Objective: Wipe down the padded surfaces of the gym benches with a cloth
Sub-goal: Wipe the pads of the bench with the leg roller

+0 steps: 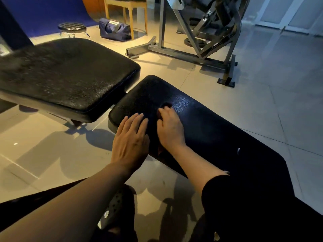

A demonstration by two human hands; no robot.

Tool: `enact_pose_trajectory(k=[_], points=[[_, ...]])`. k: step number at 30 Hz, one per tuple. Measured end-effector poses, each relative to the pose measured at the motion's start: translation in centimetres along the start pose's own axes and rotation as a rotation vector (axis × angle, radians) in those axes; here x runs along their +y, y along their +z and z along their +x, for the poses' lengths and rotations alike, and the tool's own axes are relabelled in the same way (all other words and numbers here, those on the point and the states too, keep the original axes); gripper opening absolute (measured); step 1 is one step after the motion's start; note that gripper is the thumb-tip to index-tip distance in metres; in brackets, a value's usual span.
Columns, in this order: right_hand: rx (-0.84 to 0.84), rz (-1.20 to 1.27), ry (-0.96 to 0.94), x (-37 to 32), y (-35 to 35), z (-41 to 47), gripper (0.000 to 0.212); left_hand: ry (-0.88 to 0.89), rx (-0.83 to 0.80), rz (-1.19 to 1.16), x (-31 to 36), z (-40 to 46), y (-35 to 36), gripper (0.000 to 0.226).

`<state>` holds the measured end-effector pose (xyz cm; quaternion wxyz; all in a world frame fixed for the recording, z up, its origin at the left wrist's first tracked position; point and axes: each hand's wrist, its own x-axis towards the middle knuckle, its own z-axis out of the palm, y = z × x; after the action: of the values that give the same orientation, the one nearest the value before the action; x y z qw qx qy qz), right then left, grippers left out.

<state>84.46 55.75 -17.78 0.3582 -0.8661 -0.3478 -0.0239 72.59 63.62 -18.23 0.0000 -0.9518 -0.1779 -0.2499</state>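
A long black padded bench (209,123) runs from the middle of the view toward the lower right. My left hand (131,138) lies flat with straight fingers on the bench's near left edge. My right hand (169,126) is beside it on the pad, fingers curled round a small dark cloth (167,105) that shows just beyond the fingertips; most of the cloth is hidden under the hand. A second, wider black padded bench (70,74) stands to the left, its corner close to the first bench's end.
A grey metal exercise machine (201,41) stands on the tiled floor at the back right. A wooden chair (129,7), a dark blue bag (114,29) and a round black stool (72,27) are at the back. My foot in a perforated shoe (115,210) is below.
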Motion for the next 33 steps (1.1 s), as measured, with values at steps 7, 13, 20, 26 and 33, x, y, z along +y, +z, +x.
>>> enact_pose_trajectory(k=[7, 13, 20, 26, 33], points=[[0.025, -0.057, 0.025, 3.0, -2.2, -1.8, 0.041, -0.267, 0.093, -0.084, -2.1, -1.4, 0.2, 0.056], [0.114, -0.121, 0.142, 0.0, 0.2, 0.0, 0.04, -0.312, 0.114, -0.22, -2.6, -2.5, 1.4, 0.056], [-0.059, -0.014, -0.245, -8.5, 4.5, 3.1, 0.039, -0.321, 0.135, -0.281, -3.9, -2.8, 0.8, 0.055], [-0.082, -0.033, -0.312, -7.4, 4.1, 1.9, 0.039, -0.252, 0.164, -0.309, -3.0, -2.7, 0.4, 0.048], [-0.016, -0.133, -0.154, -0.3, 0.0, -3.8, 0.037, -0.116, 0.123, -0.177, -1.3, -3.8, 0.4, 0.047]])
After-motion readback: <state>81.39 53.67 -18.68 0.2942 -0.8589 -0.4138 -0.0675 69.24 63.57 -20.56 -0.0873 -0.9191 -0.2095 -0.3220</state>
